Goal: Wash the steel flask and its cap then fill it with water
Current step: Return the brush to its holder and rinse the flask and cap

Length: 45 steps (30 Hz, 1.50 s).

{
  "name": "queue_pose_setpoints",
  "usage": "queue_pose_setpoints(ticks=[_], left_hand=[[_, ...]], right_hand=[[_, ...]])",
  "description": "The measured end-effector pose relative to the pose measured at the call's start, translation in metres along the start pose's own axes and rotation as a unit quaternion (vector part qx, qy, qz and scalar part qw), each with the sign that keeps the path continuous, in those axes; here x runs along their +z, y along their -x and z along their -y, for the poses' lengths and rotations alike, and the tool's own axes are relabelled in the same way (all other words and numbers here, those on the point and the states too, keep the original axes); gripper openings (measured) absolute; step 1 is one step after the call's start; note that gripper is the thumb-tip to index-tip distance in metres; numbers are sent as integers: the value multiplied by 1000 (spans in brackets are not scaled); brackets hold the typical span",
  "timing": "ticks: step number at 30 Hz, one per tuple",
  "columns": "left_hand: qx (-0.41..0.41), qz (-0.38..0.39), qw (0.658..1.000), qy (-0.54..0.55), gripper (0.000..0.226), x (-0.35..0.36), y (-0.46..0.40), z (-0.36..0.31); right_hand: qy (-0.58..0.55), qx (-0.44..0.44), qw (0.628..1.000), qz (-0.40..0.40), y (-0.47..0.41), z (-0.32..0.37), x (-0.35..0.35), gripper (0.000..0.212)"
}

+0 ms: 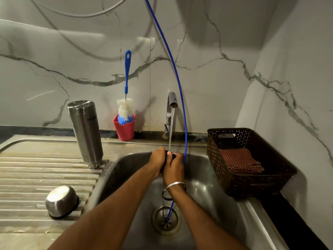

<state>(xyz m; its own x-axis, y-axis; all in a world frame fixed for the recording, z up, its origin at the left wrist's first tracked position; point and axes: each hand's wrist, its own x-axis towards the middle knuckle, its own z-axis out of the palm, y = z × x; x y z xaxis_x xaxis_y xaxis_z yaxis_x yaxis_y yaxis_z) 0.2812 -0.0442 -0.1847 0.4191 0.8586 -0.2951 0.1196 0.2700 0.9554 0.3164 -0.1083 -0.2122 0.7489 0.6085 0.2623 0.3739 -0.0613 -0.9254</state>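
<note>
Both hands covered nearly all of a small dark object; the frame's bottom edge cut off both forearms.

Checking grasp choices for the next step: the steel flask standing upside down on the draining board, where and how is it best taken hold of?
Probably round the middle of the cylindrical steel flask, coming from its sink-facing side. It stands mouth-down, leaning slightly, on the ribbed steel draining board; its narrow neck is at the bottom, so the wide smooth body gives the surest wrap. Both hands are busy under the tap.
</note>
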Motion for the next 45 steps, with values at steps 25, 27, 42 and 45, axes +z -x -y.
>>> queue_pose_setpoints(ticks=[25,27,42,45], left_hand=[[-99,-33,993,47,54,-4,18,-1],[-116,6,989,95,57,-9,26,5],[-122,43,976,177,42,-21,48,38],[-129,32,976,173,40,-19,49,40]], right_hand=[[-30,17,991,131,-3,-1,-28,33],[-16,-6,994,105,-4,-5,-32,34],[247,-86,963,64,-3,-4,-39,31],[252,-86,962,67,-3,-4,-38,32]])
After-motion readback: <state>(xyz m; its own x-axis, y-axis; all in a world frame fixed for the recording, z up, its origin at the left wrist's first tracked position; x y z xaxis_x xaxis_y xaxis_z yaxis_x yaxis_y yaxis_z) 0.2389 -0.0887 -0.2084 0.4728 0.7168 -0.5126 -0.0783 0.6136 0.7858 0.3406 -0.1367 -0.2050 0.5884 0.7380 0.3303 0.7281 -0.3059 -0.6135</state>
